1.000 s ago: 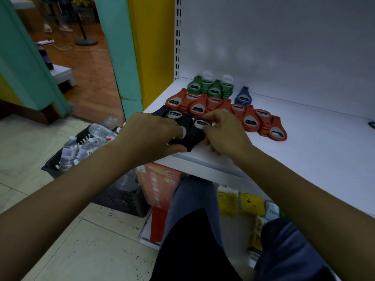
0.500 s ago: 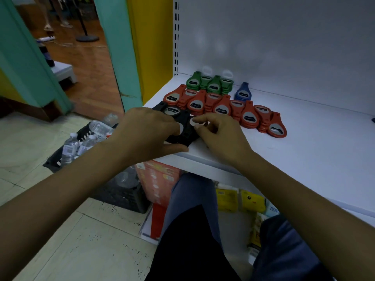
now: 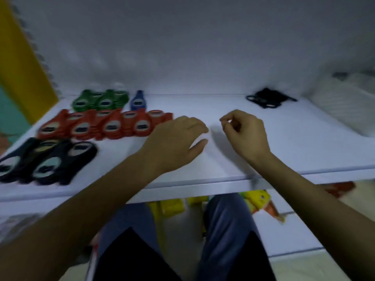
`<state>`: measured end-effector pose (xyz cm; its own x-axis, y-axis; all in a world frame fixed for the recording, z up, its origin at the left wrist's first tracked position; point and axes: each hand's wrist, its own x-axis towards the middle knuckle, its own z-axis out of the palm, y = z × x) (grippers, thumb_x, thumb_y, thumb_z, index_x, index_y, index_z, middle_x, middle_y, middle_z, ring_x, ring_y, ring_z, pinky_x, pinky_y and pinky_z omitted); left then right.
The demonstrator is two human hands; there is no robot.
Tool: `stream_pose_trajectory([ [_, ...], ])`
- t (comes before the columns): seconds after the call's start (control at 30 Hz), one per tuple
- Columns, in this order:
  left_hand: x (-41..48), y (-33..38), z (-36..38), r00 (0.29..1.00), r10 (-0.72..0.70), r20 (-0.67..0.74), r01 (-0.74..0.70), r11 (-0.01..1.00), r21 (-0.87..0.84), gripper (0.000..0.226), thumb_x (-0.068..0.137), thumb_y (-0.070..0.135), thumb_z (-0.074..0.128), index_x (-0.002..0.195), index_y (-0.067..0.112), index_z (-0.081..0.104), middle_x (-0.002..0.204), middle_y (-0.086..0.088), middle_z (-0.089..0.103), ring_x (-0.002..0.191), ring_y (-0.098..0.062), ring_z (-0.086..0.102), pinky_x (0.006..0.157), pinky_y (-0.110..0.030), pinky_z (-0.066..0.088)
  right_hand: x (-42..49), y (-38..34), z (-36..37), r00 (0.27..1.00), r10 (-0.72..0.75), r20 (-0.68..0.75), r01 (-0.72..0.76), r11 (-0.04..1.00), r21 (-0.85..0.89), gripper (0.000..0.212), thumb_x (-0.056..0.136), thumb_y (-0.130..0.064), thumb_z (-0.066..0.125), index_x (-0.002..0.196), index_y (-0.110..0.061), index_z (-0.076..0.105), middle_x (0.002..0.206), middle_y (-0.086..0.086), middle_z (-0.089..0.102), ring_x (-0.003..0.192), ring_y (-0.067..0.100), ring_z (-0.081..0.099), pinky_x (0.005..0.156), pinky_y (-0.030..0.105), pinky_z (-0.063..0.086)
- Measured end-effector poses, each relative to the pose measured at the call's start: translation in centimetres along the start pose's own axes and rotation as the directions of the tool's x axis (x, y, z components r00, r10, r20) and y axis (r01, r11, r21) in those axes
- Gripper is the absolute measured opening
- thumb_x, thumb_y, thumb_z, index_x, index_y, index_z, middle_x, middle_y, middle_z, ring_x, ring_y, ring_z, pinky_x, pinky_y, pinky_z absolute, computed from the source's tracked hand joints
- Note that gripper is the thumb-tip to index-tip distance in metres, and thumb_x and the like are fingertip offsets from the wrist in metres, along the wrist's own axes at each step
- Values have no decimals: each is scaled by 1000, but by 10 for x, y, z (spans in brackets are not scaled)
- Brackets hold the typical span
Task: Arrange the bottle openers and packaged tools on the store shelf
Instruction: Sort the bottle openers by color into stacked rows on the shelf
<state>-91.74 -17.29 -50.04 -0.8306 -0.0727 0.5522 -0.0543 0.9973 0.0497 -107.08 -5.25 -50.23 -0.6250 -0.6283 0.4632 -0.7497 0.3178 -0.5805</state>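
Bottle openers lie in rows on the white shelf (image 3: 203, 175): green ones (image 3: 101, 100) and a blue one (image 3: 138, 101) at the back, red ones (image 3: 105, 123) in the middle, black ones (image 3: 48, 161) at the front left. My left hand (image 3: 174, 142) hovers over the bare shelf to the right of the red row, fingers relaxed, holding nothing. My right hand (image 3: 245, 134) hangs beside it with fingers loosely curled and empty. A dark, blurred object (image 3: 267, 97) lies at the back right of the shelf.
A white ribbed item (image 3: 345, 102) sits at the shelf's far right. A yellow upright (image 3: 22, 63) bounds the shelf on the left. Yellow and orange packages (image 3: 255, 199) lie on the floor under the shelf, by my knees (image 3: 223, 230).
Both hands let go of the black openers at the front left and moved right over the bare shelf. The view swung right, bringing the dark object and the white item into sight.
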Motion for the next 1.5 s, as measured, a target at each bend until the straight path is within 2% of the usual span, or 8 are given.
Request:
stream_pose_trajectory([
  [0.17, 75, 36, 66, 981, -121, 154, 160, 949, -272, 42, 94, 40, 46, 129, 19, 53, 133, 3, 53, 121, -18, 47, 99, -35, 41, -5, 71, -52, 980, 194, -53, -199, 971, -128, 17, 90, -22, 59, 104, -19, 67, 105, 3, 65, 100, 21, 57, 82, 33, 46],
  [0.37, 136, 27, 125, 946, -256, 199, 298, 929, -221, 51, 95, 38, 49, 138, 12, 43, 141, -5, 47, 130, -22, 42, 108, -34, 30, 10, 107, -69, 943, 332, -28, -332, 930, -160, 43, 90, -36, 59, 130, -21, 52, 137, 5, 44, 126, 23, 40, 99, 31, 34],
  [0.6, 160, 15, 154, 864, -388, 322, 432, 899, -74, 63, 97, 49, 34, 148, 14, 22, 155, -7, 26, 144, -21, 16, 117, -42, 12, 87, 144, -59, 897, 436, -67, -441, 879, -180, 54, 90, -50, 54, 134, -18, 48, 139, 12, 43, 124, 31, 44, 103, 42, 36],
  [0.77, 159, 12, 158, 887, -387, 251, 428, 893, -137, 66, 94, 52, 38, 147, 15, 25, 150, -7, 34, 140, -22, 28, 115, -38, 21, 170, 173, -43, 864, 490, -114, -503, 834, -228, 57, 90, -54, 49, 130, -13, 50, 130, 16, 49, 120, 37, 46, 99, 42, 37],
  [0.93, 158, 12, 161, 892, -391, 225, 426, 895, -134, 69, 92, 57, 37, 148, 19, 23, 149, -2, 37, 137, -18, 31, 115, -34, 20, 208, 199, -23, 767, 624, -150, -641, 753, -148, 58, 84, -53, 49, 122, -9, 50, 125, 13, 54, 118, 34, 46, 102, 42, 34],
  [1.3, 161, 14, 156, 857, -419, 300, 489, 845, -218, 98, 85, 62, 49, 150, 18, -9, 160, -2, 5, 146, -17, 10, 118, -35, 12, 173, 168, -4, 905, 418, 80, -406, 905, -132, 47, 78, -58, 38, 101, -28, 66, 106, 4, 62, 109, 29, 45, 96, 43, 41],
  [1.4, 161, 15, 154, 866, -409, 287, 481, 838, -258, 103, 80, 63, 55, 151, 18, -5, 159, -2, 11, 145, -18, 16, 118, -37, 17, 154, 150, -1, 928, 358, 103, -345, 930, -126, 45, 73, -57, 32, 85, -28, 64, 99, 4, 64, 105, 29, 47, 90, 42, 44],
  [1.5, 160, 16, 153, 886, -391, 249, 453, 844, -287, 103, 74, 68, 56, 150, 12, 15, 150, -5, 36, 135, -21, 37, 110, -42, 33, 131, 132, 7, 944, 300, 138, -290, 953, -88, 58, 74, -58, 27, 98, -27, 69, 105, 1, 67, 107, 26, 51, 95, 43, 42],
])
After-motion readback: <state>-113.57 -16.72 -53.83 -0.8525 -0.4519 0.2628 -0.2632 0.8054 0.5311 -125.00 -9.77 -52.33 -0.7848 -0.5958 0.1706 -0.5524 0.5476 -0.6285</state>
